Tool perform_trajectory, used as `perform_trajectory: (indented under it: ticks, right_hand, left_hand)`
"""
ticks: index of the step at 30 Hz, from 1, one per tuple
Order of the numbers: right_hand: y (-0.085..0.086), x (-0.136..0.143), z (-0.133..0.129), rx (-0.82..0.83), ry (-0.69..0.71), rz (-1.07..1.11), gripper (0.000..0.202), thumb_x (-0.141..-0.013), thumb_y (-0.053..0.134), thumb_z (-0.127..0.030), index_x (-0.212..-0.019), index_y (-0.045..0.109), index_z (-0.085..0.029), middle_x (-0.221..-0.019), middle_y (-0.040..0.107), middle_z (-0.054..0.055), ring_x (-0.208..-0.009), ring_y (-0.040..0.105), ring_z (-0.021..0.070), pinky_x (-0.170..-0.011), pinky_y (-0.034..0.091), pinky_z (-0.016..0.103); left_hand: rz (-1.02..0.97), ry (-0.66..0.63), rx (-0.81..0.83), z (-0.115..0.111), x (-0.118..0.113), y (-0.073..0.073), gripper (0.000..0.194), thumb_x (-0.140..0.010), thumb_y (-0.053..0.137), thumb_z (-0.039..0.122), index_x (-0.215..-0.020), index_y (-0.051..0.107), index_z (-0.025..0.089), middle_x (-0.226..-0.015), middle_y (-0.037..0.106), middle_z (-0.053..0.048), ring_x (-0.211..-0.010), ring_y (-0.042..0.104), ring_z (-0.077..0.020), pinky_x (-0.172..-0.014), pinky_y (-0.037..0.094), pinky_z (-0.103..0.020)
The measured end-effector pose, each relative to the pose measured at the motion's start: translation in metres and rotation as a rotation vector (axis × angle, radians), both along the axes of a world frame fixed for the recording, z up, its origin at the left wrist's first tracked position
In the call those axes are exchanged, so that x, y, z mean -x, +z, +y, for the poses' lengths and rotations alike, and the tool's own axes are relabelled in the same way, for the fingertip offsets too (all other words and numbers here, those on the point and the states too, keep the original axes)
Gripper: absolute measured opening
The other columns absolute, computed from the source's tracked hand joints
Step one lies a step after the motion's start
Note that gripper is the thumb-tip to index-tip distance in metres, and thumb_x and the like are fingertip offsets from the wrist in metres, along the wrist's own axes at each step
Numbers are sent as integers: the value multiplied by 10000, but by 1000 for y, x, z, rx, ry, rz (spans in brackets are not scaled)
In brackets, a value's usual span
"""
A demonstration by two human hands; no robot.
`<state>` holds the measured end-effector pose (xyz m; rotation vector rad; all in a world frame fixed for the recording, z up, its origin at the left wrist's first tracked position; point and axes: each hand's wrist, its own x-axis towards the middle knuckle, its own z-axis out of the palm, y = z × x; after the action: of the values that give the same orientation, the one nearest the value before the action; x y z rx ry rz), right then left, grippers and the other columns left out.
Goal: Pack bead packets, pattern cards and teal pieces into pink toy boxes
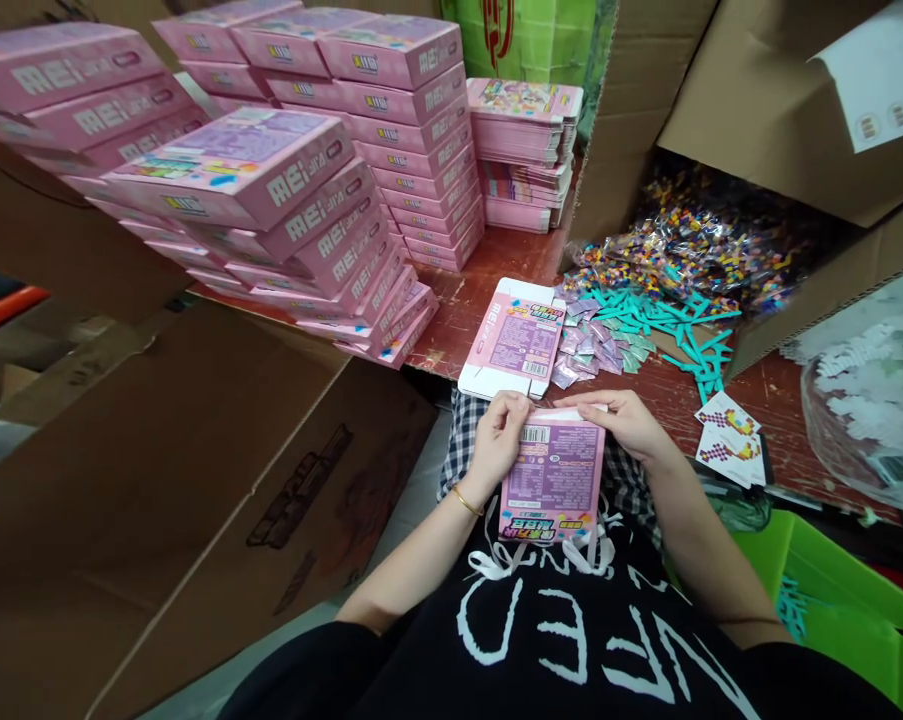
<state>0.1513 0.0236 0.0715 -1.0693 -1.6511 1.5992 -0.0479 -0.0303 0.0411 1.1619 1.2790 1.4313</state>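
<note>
A pink and purple cardboard box (552, 475) rests against my lap, its printed back facing up and its top end towards the table. My left hand (505, 430) pinches the upper left corner of this box. At the upper right corner, my right hand (627, 425) grips the same end, thumb on the white flap edge. Whether the flap is fully tucked in, I cannot tell. Just beyond my hands lies a flattened pink box (517, 335) with white end flaps, on the table edge. Small purple packets (590, 345) lie beside it.
Stacked pink boxes (308, 190) fill the table's left side, with unfolded boxes (522, 130) behind. Teal plastic sticks (672, 320), bagged colourful pieces (691, 240), printed cards (730, 440) and a bag of white parts (863, 390) lie right. A green bin (833, 600) stands at lower right.
</note>
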Motion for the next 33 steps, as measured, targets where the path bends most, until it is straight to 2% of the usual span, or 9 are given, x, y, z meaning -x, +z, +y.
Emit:
perform_trajectory:
  ticks: [3, 7, 11, 16, 18, 21, 27, 30, 33]
  right_hand:
    - [0, -6, -2, -62, 146, -1, 447, -797, 677, -536, -1091, 735, -204, -1207, 681, 109, -1153, 626, 263, -1002, 488, 427]
    - [2, -12, -5, -163, 216, 3, 472, -719, 790, -424, -1143, 710, -233, -1283, 638, 100, -1238, 567, 259, -1062, 446, 442]
    - [-7, -19, 5, -164, -125, 46, 418, -740, 780, -375, -1127, 719, -227, -1239, 666, 98, -1188, 601, 270, -1054, 454, 441]
    - [-20, -7, 33, -117, -628, 254, 645, -740, 758, -465, -1307, 597, -203, -1257, 649, 133, -1171, 611, 288, -1032, 471, 461]
    - [-20, 4, 38, -119, -573, 342, 689, -821, 643, -544, -1423, 457, -266, -1388, 549, 130, -1209, 589, 282, -986, 509, 462]
    - [-22, 13, 34, -92, -409, 370, 604, -859, 569, -575, -1398, 463, -322, -1478, 452, 100, -1192, 604, 279, -923, 554, 438]
    - [-62, 2, 19, 15, -358, 101, 560, -673, 767, -545, -1091, 693, -180, -1081, 726, 106, -948, 715, 285, -851, 595, 364]
    - [-83, -7, 13, 51, -342, 74, 515, -623, 797, -534, -1002, 728, -193, -1019, 745, 84, -912, 725, 287, -798, 610, 326]
    - [-96, -16, 7, 78, -331, 71, 493, -606, 800, -541, -965, 744, -208, -1052, 741, 78, -901, 727, 280, -771, 611, 298]
  left_hand:
    - [67, -6, -59, -3, -2, -4, 292, -756, 717, 434, -820, 551, 202, -1077, 609, -66, -1021, 592, -220, -956, 426, -389]
    - [19, -31, -4, 3, 0, -7, 581, -643, 830, 344, -1095, 487, 215, -1195, 580, -97, -1109, 576, -229, -1002, 423, -421]
    - [-173, -227, 171, 2, 14, -11, 849, -597, 867, 302, -1273, 357, 226, -1145, 620, -90, -999, 646, -209, -898, 519, -390]
    - [-385, -304, 326, -3, 31, -9, 565, -703, 780, 419, -1149, 522, 187, -1059, 687, -105, -851, 701, -215, -608, 580, -287]
    - [-388, -192, 229, 3, 44, 9, 562, -697, 784, 423, -1146, 544, 186, -1062, 696, -110, -856, 704, -218, -586, 583, -268]
    - [-292, 75, 29, 20, 90, 66, 613, -681, 797, 414, -1184, 526, 191, -1024, 701, -96, -772, 699, -195, -555, 583, -267]
    - [-75, 561, -258, 67, 239, 198, 536, -767, 741, 378, -1176, 440, 207, -897, 658, -43, -618, 667, -140, -545, 591, -298]
    - [-53, 603, -125, 86, 288, 223, 383, -806, 707, 353, -1056, 482, 170, -770, 616, -25, -529, 646, -138, -539, 579, -316]
    - [-34, 611, -33, 96, 309, 221, 311, -799, 711, 324, -949, 513, 136, -676, 593, -23, -461, 619, -145, -512, 555, -322]
